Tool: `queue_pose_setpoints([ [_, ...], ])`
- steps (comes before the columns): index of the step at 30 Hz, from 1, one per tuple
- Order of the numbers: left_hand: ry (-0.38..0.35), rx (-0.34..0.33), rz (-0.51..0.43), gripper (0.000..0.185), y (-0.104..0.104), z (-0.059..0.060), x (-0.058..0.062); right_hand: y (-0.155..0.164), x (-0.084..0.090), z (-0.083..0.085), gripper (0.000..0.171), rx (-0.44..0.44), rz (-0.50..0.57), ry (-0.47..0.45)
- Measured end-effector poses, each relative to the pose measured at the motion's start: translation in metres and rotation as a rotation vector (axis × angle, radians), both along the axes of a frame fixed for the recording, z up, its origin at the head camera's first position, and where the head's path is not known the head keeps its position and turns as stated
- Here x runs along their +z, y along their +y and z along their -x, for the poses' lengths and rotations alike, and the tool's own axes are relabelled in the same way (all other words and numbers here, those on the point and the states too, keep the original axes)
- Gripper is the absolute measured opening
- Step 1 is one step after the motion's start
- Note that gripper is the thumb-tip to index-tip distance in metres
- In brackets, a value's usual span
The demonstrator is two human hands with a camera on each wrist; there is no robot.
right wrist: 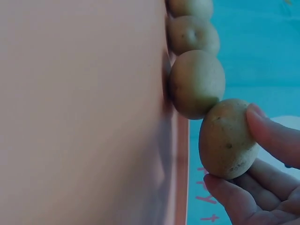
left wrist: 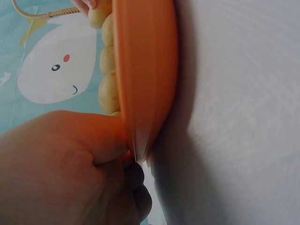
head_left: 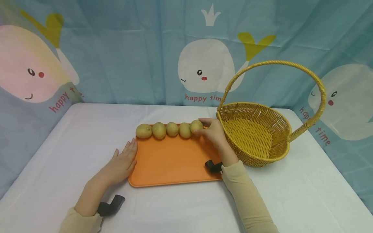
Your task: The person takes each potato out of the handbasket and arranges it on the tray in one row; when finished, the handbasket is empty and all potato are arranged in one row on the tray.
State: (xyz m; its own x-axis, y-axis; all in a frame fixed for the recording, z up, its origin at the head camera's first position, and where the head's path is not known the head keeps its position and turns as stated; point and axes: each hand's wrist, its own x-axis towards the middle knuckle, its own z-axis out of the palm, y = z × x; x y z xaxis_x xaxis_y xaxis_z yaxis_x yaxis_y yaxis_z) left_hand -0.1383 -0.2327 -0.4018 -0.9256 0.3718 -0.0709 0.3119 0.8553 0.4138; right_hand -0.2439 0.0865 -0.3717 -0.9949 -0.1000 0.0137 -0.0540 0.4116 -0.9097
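While the white surface (head_left: 73,136) carries everything, the wicker basket (head_left: 256,136) stands just right of the orange tray (head_left: 172,161). Left hand (head_left: 122,163) rests flat-fingered against the tray's left rim. Right hand (head_left: 214,131) pinches the rightmost potato (head_left: 196,125) at the tray's far edge; it looks firm and fairly light, best gripped across its middle.

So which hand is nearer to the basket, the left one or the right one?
The right hand. It holds the last potato of the row on the tray, just beside the basket. The left hand rests at the tray's far side, away from the basket.
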Motion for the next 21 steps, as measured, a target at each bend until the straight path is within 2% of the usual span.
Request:
queue_pose_setpoints([
  [12,0.005,-0.003,-0.01,0.062,-0.0029,-0.0012,-0.0019,0.0047,-0.0019,0.001,0.057,-0.004,-0.085,0.012],
  [15,0.014,-0.003,-0.003,0.062,-0.0043,-0.0025,-0.0012,0.0057,-0.003,0.0014,0.057,-0.015,-0.063,0.004],
  [21,-0.002,0.01,0.001,0.062,-0.0098,-0.005,-0.0005,0.0014,-0.0075,0.0034,0.055,0.019,-0.004,-0.033],
])
